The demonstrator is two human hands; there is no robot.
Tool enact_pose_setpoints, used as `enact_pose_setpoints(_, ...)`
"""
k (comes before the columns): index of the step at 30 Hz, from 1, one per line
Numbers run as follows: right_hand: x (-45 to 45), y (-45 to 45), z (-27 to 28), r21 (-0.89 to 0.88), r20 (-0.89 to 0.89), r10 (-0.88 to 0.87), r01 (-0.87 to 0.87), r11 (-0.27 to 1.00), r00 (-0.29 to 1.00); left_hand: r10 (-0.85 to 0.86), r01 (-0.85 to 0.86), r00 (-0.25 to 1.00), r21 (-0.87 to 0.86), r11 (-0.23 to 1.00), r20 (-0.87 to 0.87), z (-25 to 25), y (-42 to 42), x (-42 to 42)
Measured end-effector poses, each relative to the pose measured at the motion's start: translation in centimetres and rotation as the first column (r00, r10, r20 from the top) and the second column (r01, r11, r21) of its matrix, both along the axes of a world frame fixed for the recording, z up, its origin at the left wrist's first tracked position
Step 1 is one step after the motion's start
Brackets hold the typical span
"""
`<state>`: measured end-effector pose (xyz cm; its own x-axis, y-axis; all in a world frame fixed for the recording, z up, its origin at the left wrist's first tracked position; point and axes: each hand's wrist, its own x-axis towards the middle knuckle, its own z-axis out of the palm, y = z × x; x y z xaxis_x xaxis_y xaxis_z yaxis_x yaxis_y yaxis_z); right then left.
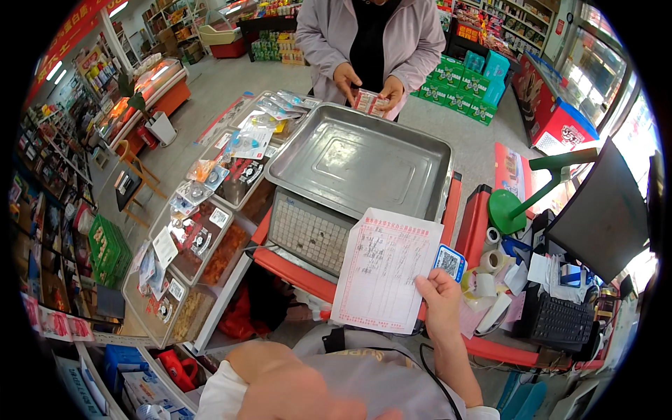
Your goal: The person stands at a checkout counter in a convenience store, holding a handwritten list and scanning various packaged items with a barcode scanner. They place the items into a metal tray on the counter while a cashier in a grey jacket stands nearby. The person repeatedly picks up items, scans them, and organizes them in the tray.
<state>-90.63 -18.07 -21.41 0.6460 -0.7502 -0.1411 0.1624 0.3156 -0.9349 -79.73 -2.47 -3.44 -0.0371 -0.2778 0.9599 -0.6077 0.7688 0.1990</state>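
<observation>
My right hand pinches the right edge of a printed paper form with handwritten rows, thumb on top. The sheet hangs tilted over the front of a scale's keypad and hides part of it. Close to the camera and blurred, my left hand is over my grey apron; its fingers are too unclear to read. Beyond the sheet lies a bare stainless-steel scale tray. Behind the paper's right edge, a blue-bordered card with a printed code shows.
Across the counter a person holds a small red-and-white packet. Clear-lidded food bins topped with blister packs line the left. To the right are a green monitor stand, paper rolls and a black keyboard.
</observation>
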Motion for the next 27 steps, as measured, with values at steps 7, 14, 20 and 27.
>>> enact_pose_setpoints(7, -0.1, 0.5, -0.1, 0.011, 0.008, 0.015, -0.015, 1.0, 1.0, 0.134, -0.114, 0.982, -0.148, 0.982, 0.13, 0.0, 0.5, 0.1)
enact_pose_setpoints(14, 0.0, 0.7, -0.2, 0.019, -0.006, 0.006, -0.006, 1.0, 1.0, 0.139, -0.138, 0.99, -0.236, 0.962, -0.013, -1.4, -0.6, -2.7)
enact_pose_setpoints(20, -0.1, 1.0, -0.3, 0.013, 0.001, -0.016, 0.016, 1.0, 1.0, 0.067, -0.075, 0.994, -0.082, 0.994, -0.09, -1.4, -0.5, -4.1)
enact_pose_setpoints(27, -0.2, 0.9, -0.6, 0.035, 0.02, 0.028, -0.028, 0.999, 0.999, -0.101, 0.103, 0.993, 0.023, 0.994, -0.062, -2.3, -1.0, -3.8)
